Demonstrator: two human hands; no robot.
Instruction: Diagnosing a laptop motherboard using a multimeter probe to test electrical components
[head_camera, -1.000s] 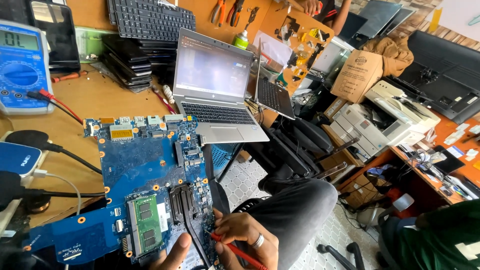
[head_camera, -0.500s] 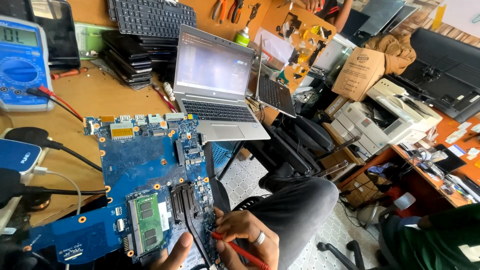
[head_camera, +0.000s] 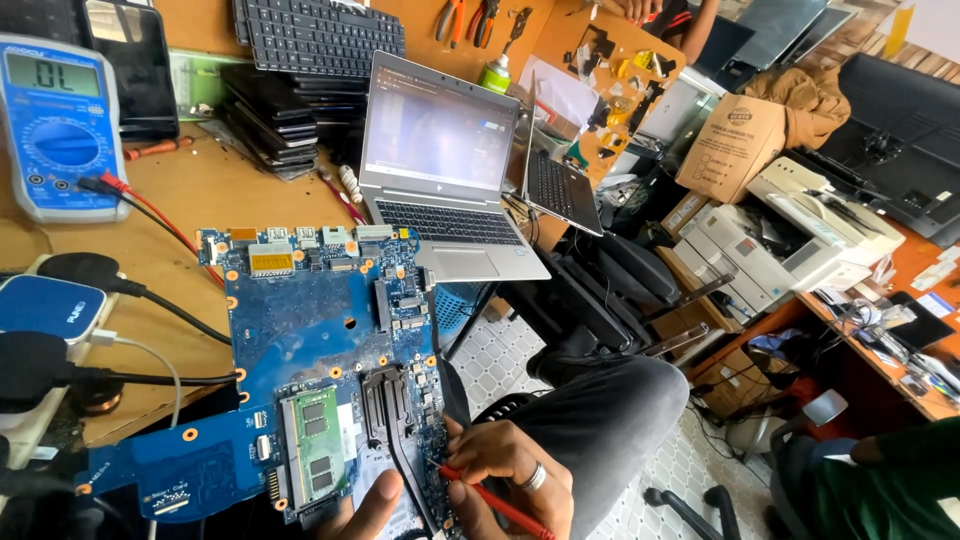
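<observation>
Lying flat at the near edge of the wooden bench, partly overhanging toward the lap: a blue laptop motherboard, component side up so every contact stays reachable. Sitting low on it, a green memory module and a dark heat pipe assembly, right beside the spot being probed. Pinching a red probe like a pen, with fingertips closed tight around its shaft and the tip pressing onto the board's lower right edge: the right hand, ring on one finger. Propping the board from below, thumb showing at the bottom edge and curled against it for steadiness: the left hand; remaining fingers hidden underneath, so impossible to tell how far closed. Running off to the left, black and red leads heading toward a blue multimeter standing up for easy reading. Just behind the board, an open silver laptop, screen lit. Farther back, stacked keyboards; off to the right, a white printer and cardboard box.
</observation>
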